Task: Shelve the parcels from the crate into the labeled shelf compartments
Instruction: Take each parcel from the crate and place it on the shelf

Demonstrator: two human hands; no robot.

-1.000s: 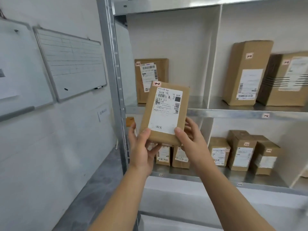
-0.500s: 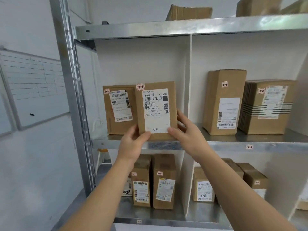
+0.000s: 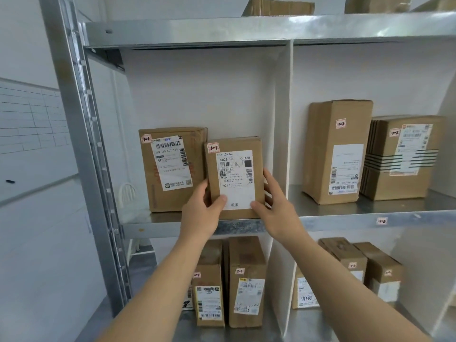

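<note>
Item: brown parcel (image 3: 234, 177), tagged 1-1, upright at the front of the upper-left shelf compartment. It stands just right of a larger parcel (image 3: 170, 169) tagged likewise, and left of the white divider (image 3: 281, 119).
Left hand (image 3: 201, 215) grips its lower left edge, thumb on the label, fingers hidden behind.
Right hand (image 3: 276, 206) grips the lower right corner, thumb in front.
Bottom edge level with the shelf lip (image 3: 345, 222); resting or lifted, cannot tell.
Top-tier boxes (image 3: 278, 7) cut off above.

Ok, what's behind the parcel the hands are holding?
Above the held parcel only the white back panel shows. The larger parcel stands to its left. Whatever lies directly behind it is covered.
</note>
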